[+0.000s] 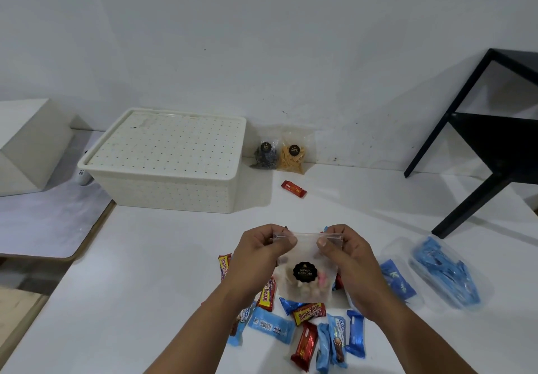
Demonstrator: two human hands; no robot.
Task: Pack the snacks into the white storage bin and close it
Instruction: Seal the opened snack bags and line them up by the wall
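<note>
A clear biscuit pouch with a round black label hangs above a pile of snack bars. My left hand pinches its top left corner and my right hand pinches its top right corner. The white storage bin stands at the back left with its dotted lid on. Against the wall lean two more pouches, one dark and one yellow. A single red bar lies in front of them.
A clear tub of blue wrappers lies on its side at the right, with a blue packet beside it. A black table frame stands at the back right. A white box sits at the far left.
</note>
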